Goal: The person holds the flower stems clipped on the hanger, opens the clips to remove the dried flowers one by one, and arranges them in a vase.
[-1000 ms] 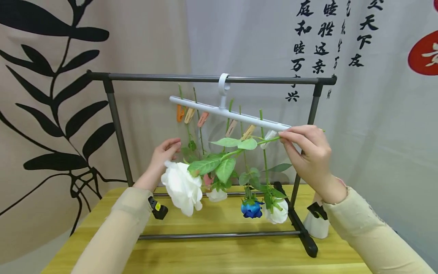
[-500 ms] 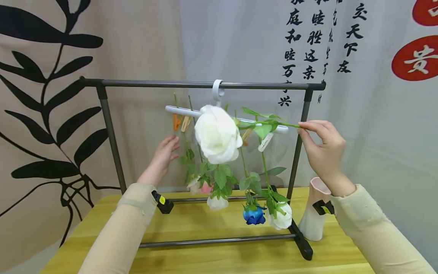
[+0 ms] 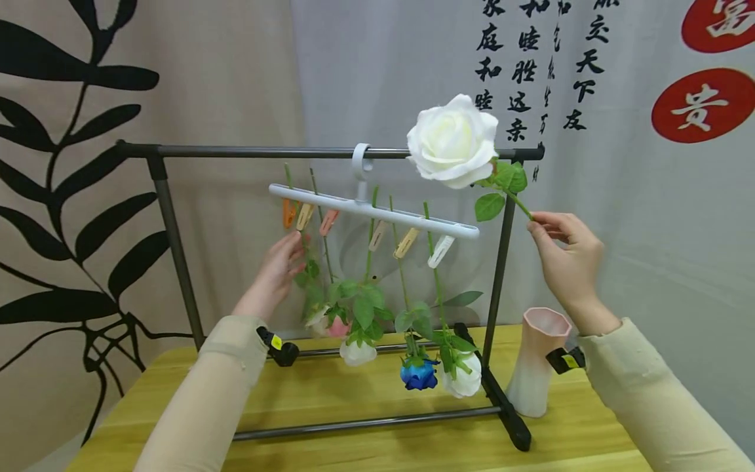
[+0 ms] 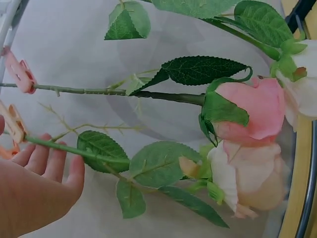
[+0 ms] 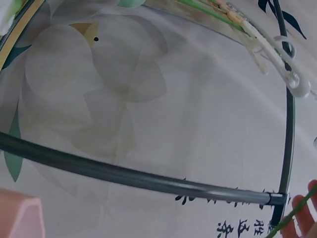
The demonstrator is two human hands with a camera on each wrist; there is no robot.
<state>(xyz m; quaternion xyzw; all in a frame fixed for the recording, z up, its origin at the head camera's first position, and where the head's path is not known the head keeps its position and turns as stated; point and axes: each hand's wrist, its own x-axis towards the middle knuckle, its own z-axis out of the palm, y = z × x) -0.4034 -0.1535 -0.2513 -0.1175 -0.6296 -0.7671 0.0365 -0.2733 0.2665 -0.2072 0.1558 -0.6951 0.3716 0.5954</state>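
My right hand (image 3: 569, 262) pinches the stem of a white rose (image 3: 453, 141), bloom up and to the left, in front of the rack's upper right corner. Several artificial roses hang bloom-down from clips on a white hanger (image 3: 377, 210). Among them are a blue rose (image 3: 419, 375), a white one (image 3: 463, 377) and a pink rose (image 4: 252, 106). My left hand (image 3: 277, 272) is at the hanger's left end, its loosely bent fingers (image 4: 54, 163) by the stem of a pale peach rose (image 4: 252, 171), just below a beige clip (image 3: 305, 217).
The hanger hooks over the dark metal rack's top bar (image 3: 248, 152), tilted down to the right. A pinkish-white vase (image 3: 533, 367) stands on the wooden table (image 3: 354, 452) right of the rack. An orange clip (image 3: 289, 213) is at the hanger's left end.
My right hand has drawn the white rose away from the hanger's right end, and its bloom has swung up and rightward. My left hand has moved up to the leftmost stems.
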